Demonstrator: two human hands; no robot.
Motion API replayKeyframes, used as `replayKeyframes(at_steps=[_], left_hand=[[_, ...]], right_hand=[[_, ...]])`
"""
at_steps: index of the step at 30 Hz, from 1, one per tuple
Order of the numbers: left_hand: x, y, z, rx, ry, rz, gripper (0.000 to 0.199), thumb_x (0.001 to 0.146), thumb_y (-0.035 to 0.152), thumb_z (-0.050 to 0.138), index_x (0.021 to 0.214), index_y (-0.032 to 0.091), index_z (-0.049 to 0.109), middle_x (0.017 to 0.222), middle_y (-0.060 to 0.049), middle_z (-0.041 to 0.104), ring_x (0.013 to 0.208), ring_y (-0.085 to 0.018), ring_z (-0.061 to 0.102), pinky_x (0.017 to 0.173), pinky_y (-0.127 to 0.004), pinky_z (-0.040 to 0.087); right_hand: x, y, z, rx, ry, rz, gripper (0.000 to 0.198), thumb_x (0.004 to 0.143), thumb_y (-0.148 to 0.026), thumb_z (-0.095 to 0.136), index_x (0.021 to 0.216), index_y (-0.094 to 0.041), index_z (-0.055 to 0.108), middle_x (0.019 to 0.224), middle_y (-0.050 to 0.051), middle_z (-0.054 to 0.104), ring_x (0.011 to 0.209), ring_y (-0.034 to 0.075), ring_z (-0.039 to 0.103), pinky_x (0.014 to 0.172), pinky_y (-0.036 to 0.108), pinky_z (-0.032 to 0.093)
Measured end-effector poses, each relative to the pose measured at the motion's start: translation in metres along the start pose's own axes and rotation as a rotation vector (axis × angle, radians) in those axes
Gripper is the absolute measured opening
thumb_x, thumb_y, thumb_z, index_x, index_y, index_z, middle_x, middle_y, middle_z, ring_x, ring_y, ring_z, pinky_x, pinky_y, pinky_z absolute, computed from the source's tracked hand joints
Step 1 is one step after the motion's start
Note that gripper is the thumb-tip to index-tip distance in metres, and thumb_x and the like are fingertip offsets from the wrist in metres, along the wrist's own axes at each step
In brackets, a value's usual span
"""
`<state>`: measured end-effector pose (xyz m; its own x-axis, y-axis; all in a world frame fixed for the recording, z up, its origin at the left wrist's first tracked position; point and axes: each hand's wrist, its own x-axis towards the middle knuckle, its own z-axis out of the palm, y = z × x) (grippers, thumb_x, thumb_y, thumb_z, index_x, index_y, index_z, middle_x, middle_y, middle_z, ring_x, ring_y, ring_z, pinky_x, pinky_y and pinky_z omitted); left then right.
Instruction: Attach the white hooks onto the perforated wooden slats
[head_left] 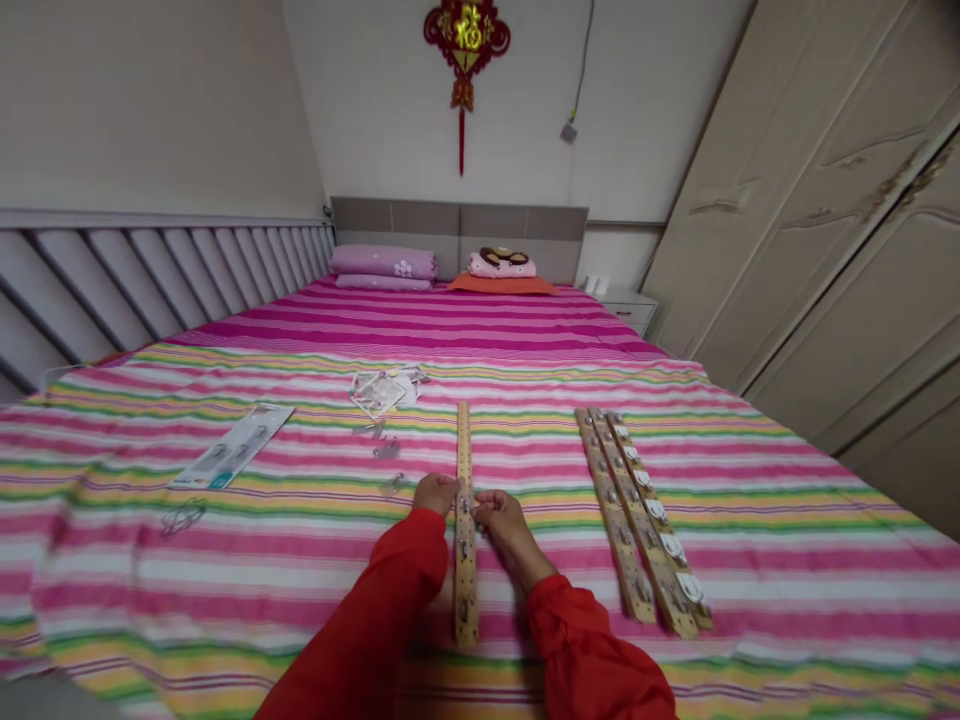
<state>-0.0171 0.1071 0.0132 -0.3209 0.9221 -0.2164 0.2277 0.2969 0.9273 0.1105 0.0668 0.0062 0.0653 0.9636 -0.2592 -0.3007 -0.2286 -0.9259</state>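
Note:
A long, narrow wooden strip (463,445) with rows of holes lies lengthwise on the striped sheet. Small metal hooks (464,548) on clear backings sit along its near half. My left hand (437,493) is closed at the strip's left edge, its fingertips gripping there beside the uppermost hook. On the opposite edge, my right hand (504,520) has thumb and fingers pinched together close to that same hook; whatever is between them is too small to make out. Several loose clear-backed hooks (387,450) lie to the left of the strip.
On the right lie two strips with metal hooks (615,520) and one with white hooks (657,510). A flat hook package (234,446), a thin wire bundle (183,516) and crumpled clear packaging (386,388) lie left. A slatted rail (165,265) borders the bed; a wardrobe (810,220) stands right.

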Motion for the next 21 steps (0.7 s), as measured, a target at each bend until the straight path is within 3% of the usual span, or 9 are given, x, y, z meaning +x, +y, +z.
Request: replayKeyframes(at_steps=[4,8,10,12,15,18,21], left_hand=[[-0.012,0.006,-0.004,-0.024,0.010,0.036,0.028,0.071,0.035,0.057,0.049,0.020,0.048,0.043,0.003,0.048,0.043,-0.012,0.047,0.046,-0.024,0.039],[-0.026,0.001,-0.032,-0.037,0.029,0.142,0.018,0.067,0.034,0.057,0.058,0.019,0.056,0.050,0.002,0.052,0.050,-0.013,0.051,0.052,-0.025,0.043],[-0.025,-0.009,-0.055,-0.003,0.120,0.283,0.010,0.060,0.025,0.059,0.067,0.018,0.060,0.059,0.001,0.058,0.058,-0.015,0.056,0.060,-0.027,0.047],[-0.020,-0.020,-0.080,0.114,0.229,0.462,0.022,0.054,0.016,0.055,0.074,0.017,0.064,0.073,-0.002,0.064,0.068,-0.018,0.059,0.071,-0.032,0.050],[-0.007,-0.034,-0.107,0.296,0.236,0.635,0.034,0.051,0.009,0.051,0.080,0.018,0.066,0.086,-0.006,0.068,0.086,-0.022,0.062,0.086,-0.036,0.048],[0.002,-0.039,-0.115,0.406,0.184,0.680,0.036,0.057,0.009,0.050,0.087,0.019,0.067,0.094,-0.007,0.069,0.092,-0.023,0.063,0.089,-0.036,0.048],[0.003,-0.040,-0.113,0.474,0.174,0.673,0.024,0.068,0.016,0.050,0.085,0.019,0.066,0.089,-0.007,0.070,0.086,-0.022,0.064,0.082,-0.034,0.049]], right_hand=[[0.000,0.000,-0.002,0.012,-0.027,-0.001,0.022,0.049,-0.016,0.069,0.069,-0.015,0.060,0.041,-0.007,0.054,0.033,0.008,0.043,0.035,0.020,0.029],[0.002,0.001,-0.006,0.055,-0.054,-0.012,0.021,0.052,-0.026,0.070,0.066,-0.014,0.061,0.041,-0.005,0.055,0.034,0.008,0.043,0.035,0.021,0.028],[0.003,0.003,-0.008,0.081,-0.060,-0.022,0.022,0.051,-0.027,0.070,0.067,-0.014,0.061,0.041,-0.005,0.055,0.035,0.008,0.042,0.036,0.020,0.027],[0.003,0.005,-0.009,0.103,-0.062,-0.029,0.022,0.051,-0.027,0.071,0.067,-0.014,0.062,0.042,-0.005,0.055,0.035,0.008,0.042,0.036,0.020,0.027],[0.001,0.006,-0.009,0.124,-0.059,-0.045,0.022,0.052,-0.027,0.071,0.068,-0.014,0.063,0.042,-0.005,0.056,0.036,0.008,0.042,0.037,0.020,0.026],[-0.001,0.006,-0.009,0.136,-0.062,-0.062,0.022,0.052,-0.027,0.073,0.067,-0.014,0.064,0.042,-0.004,0.056,0.036,0.008,0.042,0.037,0.021,0.025],[-0.003,0.005,-0.010,0.153,-0.071,-0.080,0.021,0.053,-0.026,0.073,0.068,-0.014,0.065,0.045,-0.003,0.058,0.037,0.008,0.044,0.037,0.021,0.027]])
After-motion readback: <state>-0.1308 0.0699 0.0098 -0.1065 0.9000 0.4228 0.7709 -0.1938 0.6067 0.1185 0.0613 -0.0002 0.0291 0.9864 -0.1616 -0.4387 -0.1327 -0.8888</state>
